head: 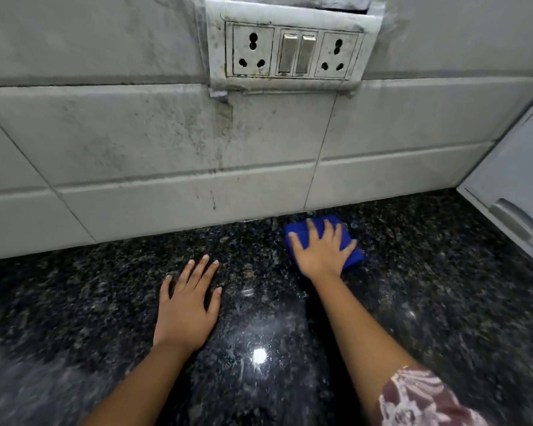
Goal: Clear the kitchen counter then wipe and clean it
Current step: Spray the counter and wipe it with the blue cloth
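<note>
A folded blue cloth (353, 256) lies flat on the black speckled granite counter (428, 287), close to the foot of the tiled wall. My right hand (320, 250) presses down on the cloth with spread, straight fingers and covers most of it. My left hand (186, 305) rests palm down on the bare counter to the left, fingers straight and slightly spread, holding nothing. The counter shines with a bright light reflection near the front.
A stained white tiled wall (166, 155) rises behind the counter. A switchboard (293, 53) with two sockets and two switches is set in it above the hands. A white appliance (517, 186) stands at the right edge of the counter.
</note>
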